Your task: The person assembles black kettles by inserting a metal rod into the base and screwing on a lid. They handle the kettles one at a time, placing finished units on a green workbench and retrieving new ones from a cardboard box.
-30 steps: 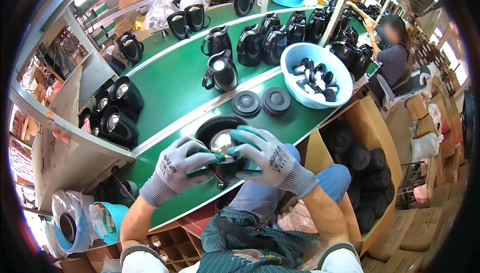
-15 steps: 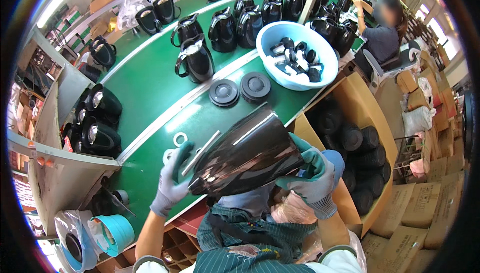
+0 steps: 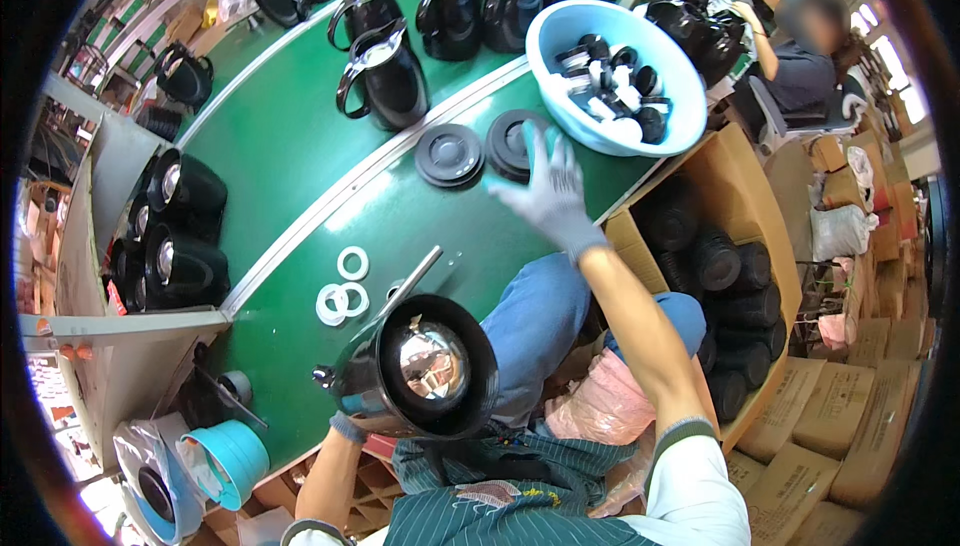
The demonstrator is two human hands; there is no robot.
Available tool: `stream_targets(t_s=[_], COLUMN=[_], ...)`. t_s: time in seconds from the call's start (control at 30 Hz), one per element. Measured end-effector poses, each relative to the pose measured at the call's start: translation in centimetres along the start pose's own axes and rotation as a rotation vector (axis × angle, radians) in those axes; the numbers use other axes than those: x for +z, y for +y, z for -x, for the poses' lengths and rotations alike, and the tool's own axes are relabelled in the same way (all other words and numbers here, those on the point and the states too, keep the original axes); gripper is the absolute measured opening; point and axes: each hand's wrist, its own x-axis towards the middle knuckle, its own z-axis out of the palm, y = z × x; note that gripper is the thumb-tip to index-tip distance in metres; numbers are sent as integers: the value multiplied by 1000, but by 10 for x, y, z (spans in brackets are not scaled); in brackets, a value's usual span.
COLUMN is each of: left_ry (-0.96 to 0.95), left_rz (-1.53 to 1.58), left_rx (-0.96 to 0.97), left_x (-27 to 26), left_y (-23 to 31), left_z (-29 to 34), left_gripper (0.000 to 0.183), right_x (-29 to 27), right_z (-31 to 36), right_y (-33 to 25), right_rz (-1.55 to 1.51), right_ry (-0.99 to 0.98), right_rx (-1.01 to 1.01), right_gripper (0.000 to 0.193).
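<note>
Currently, a green surface [image 3: 430,221] is divided lengthwise by a pale strip [image 3: 355,184]. Beside the right edge of the surface, an open cardboard box [image 3: 742,176] is placed, loaded with black cylindrical parts [image 3: 718,261]. At that same edge, near the box, a light-blue basin [image 3: 676,51] is set down and stocked with small black-and-white parts [image 3: 615,86]. Beyond the strip, toward the far edge, upright black jugs [image 3: 450,16] are arranged close together. At the left edge, further jugs [image 3: 180,261] are grouped with silver ends exposed.

At the near edge, the tilted jug [image 3: 385,374] is held by the left hand [image 3: 348,429]. Its wide open end is turned upward, and a silver dome [image 3: 433,364] is exposed inside. Only the grey glove cuff of this hand is visible; the spacing of its fingers cannot be told.

The gloved right hand [image 3: 548,196] is extended over the surface with its fingers spread wide. The right-hand disc [image 3: 508,154], black and round, is partly covered by it; whether contact is made cannot be determined. A matching left-hand disc [image 3: 448,156] is positioned just beside, near the strip.

A thin grey rod [image 3: 415,274] is located next to the tilted jug, its lower end hidden. Near the rod, white rings [image 3: 352,264] are laid flat on the surface.
</note>
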Motion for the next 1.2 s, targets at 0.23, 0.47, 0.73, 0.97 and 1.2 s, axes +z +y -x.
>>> stream_targets(t_s=[0.23,0.47,0.73,0.97,1.2], left_ry=[46,18,-132,-363,-229], left_rz=[44,-37,-440,-1042,-536], left_rx=[27,69,64,52,396], left_x=[9,25,55,84,84], left_y=[-16,-14,-5,17,8], left_z=[-10,-25,-13,2,3], left_gripper=[52,53,55,56,57], right_x=[35,-42,-97,-95,-91], right_z=[-65,60,189,244,287], right_y=[-14,-27,-33,-16,-18], right_rz=[163,-863,-679,-672,-1296], right_ry=[0,-6,-140,-7,-18], right_rx=[352,-373,-794,-899,-223], right_gripper=[110,109,113,111,99])
